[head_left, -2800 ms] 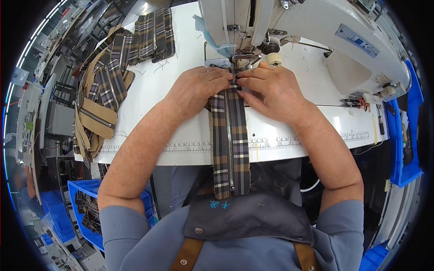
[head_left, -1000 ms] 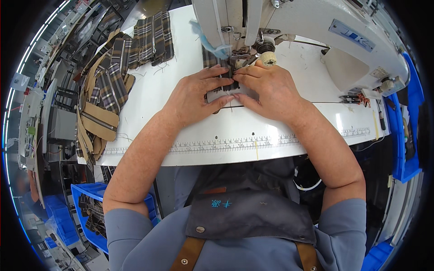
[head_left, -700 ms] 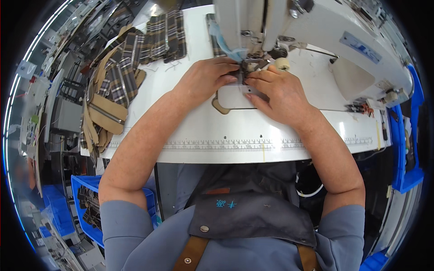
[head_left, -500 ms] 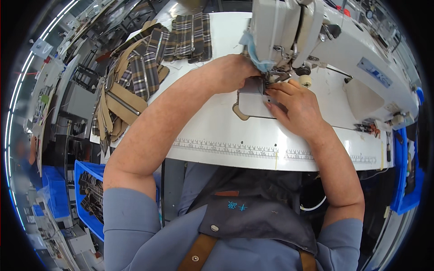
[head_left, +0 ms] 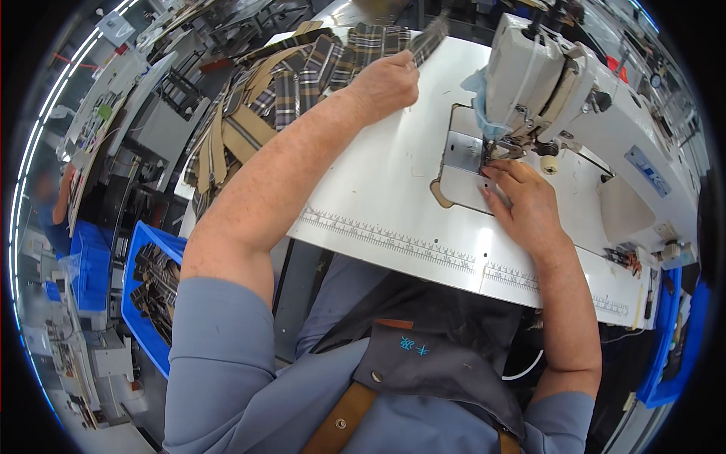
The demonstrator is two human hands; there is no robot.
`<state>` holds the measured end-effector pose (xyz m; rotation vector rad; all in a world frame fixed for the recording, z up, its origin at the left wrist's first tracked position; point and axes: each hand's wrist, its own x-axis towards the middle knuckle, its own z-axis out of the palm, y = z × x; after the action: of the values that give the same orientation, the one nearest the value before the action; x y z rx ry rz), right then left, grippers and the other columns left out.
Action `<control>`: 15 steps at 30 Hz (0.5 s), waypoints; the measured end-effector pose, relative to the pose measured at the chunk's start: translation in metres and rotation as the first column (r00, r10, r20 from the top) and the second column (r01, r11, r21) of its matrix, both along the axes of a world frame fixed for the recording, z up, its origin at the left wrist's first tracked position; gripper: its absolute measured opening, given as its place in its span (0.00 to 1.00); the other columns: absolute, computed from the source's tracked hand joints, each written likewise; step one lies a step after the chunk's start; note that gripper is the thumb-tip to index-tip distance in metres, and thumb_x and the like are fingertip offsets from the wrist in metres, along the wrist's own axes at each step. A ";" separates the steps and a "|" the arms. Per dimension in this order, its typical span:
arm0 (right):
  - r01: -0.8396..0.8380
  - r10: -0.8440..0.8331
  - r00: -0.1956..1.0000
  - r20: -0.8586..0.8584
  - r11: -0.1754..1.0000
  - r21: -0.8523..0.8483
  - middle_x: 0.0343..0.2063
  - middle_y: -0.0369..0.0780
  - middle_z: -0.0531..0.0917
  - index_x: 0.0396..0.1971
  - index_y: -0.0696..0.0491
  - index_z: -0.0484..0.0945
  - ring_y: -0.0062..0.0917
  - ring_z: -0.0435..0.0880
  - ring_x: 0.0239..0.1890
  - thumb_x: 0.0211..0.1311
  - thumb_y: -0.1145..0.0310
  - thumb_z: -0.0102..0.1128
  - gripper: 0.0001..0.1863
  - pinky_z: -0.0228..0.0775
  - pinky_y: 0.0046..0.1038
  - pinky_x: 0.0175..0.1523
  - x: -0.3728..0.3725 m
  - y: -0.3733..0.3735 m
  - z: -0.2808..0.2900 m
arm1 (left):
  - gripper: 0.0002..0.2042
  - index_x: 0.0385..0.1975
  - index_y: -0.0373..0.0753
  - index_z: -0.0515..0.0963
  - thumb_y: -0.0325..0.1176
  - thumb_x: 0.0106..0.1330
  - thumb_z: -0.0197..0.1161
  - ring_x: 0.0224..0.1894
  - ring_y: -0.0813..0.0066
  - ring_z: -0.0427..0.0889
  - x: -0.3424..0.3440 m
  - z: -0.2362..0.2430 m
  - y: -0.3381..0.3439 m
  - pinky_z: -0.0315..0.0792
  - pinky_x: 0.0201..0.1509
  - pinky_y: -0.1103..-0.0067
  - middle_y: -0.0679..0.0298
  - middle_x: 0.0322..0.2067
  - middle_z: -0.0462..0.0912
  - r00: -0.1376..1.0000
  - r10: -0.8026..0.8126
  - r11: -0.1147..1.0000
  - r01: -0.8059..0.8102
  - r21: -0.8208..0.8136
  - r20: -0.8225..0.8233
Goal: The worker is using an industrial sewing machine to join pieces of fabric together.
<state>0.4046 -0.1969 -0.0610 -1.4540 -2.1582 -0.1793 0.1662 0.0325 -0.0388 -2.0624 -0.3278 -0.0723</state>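
Note:
A strip of brown plaid fabric (head_left: 431, 39), blurred at its far end, sticks out of my left hand (head_left: 387, 87), whose fingers are closed on it above the far side of the table. At the white sewing machine (head_left: 529, 79), my right hand (head_left: 525, 198) rests on the metal plate (head_left: 463, 153). Its fingers are bent a little, with the thumb apart, and the fingertips lie beside the presser foot (head_left: 495, 147). No fabric shows under those fingertips. A light blue cloth (head_left: 484, 106) hangs on the left of the machine head.
Plaid and tan fabric pieces (head_left: 253, 125), some with zippers, are heaped on the table's left. A ruler strip (head_left: 389, 240) runs along the near edge. Blue bins stand at the left (head_left: 136, 291) and right (head_left: 664, 371). Small tools (head_left: 624, 259) lie at the right.
My left hand has moved from beside the needle out to the far left, with the plaid strip in it. The right hand stays by the presser foot. The view has shifted and tilted.

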 end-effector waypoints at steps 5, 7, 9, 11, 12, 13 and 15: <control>-0.007 0.007 1.000 -0.009 1.000 0.002 0.47 0.41 0.86 0.46 0.54 0.86 0.38 0.86 0.47 0.62 0.67 0.68 0.14 0.80 0.37 0.50 0.002 0.001 -0.004 | 0.12 0.44 0.40 0.85 0.29 0.61 0.63 0.48 0.77 0.83 -0.040 -0.007 -0.022 0.63 0.66 0.73 0.68 0.39 0.85 0.904 0.416 0.862 -0.358 -0.358 0.096; -0.003 0.003 1.000 -0.012 1.000 -0.007 0.47 0.41 0.86 0.47 0.54 0.86 0.38 0.87 0.48 0.62 0.67 0.68 0.14 0.80 0.37 0.50 0.000 0.001 -0.004 | 0.19 0.53 0.41 0.83 0.33 0.60 0.65 0.55 0.72 0.83 -0.068 -0.014 -0.028 0.61 0.68 0.65 0.67 0.45 0.87 0.759 0.149 0.913 0.142 -0.384 0.634; 0.010 -0.011 1.000 -0.027 0.999 -0.035 0.48 0.40 0.85 0.47 0.53 0.86 0.38 0.87 0.47 0.63 0.67 0.68 0.14 0.80 0.36 0.50 0.001 -0.001 -0.005 | 0.23 0.57 0.41 0.82 0.42 0.62 0.68 0.60 0.68 0.81 -0.085 0.022 -0.039 0.59 0.68 0.60 0.64 0.51 0.86 0.703 0.406 0.797 0.040 -0.602 0.585; 0.019 -0.020 1.000 -0.024 0.999 -0.047 0.49 0.40 0.85 0.47 0.53 0.86 0.38 0.87 0.47 0.63 0.67 0.68 0.14 0.80 0.36 0.50 0.002 -0.002 -0.005 | 0.26 0.53 0.41 0.85 0.51 0.59 0.73 0.63 0.66 0.80 -0.106 0.036 -0.038 0.58 0.70 0.59 0.60 0.55 0.84 0.394 0.611 0.791 -0.282 -0.542 0.687; 0.020 -0.021 1.000 -0.023 0.999 -0.051 0.49 0.40 0.85 0.47 0.53 0.86 0.38 0.87 0.47 0.63 0.67 0.68 0.14 0.81 0.36 0.50 0.002 -0.001 -0.004 | 0.26 0.53 0.41 0.85 0.51 0.59 0.73 0.63 0.66 0.80 -0.117 0.038 -0.034 0.58 0.70 0.59 0.60 0.55 0.84 0.391 0.612 0.791 -0.286 -0.542 0.687; 0.017 -0.018 1.000 -0.023 0.999 -0.050 0.49 0.40 0.85 0.47 0.53 0.86 0.38 0.87 0.47 0.63 0.67 0.68 0.14 0.81 0.36 0.50 0.002 -0.001 -0.004 | 0.30 0.54 0.41 0.84 0.56 0.58 0.74 0.61 0.65 0.80 -0.128 0.037 -0.027 0.61 0.67 0.59 0.60 0.55 0.83 0.325 0.771 0.637 -0.403 -0.657 0.548; 0.007 -0.008 1.000 -0.027 0.999 -0.045 0.49 0.40 0.85 0.48 0.53 0.86 0.38 0.87 0.47 0.64 0.67 0.67 0.14 0.80 0.37 0.50 0.001 0.000 -0.004 | 0.34 0.56 0.41 0.82 0.61 0.56 0.75 0.60 0.63 0.81 -0.140 0.029 -0.017 0.63 0.65 0.59 0.59 0.54 0.83 0.235 0.891 0.453 -0.501 -0.737 0.388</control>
<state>0.4058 -0.1971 -0.0652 -1.4816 -2.1484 -0.1136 0.0259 0.0159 -0.0101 -1.9862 -2.0637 -0.3033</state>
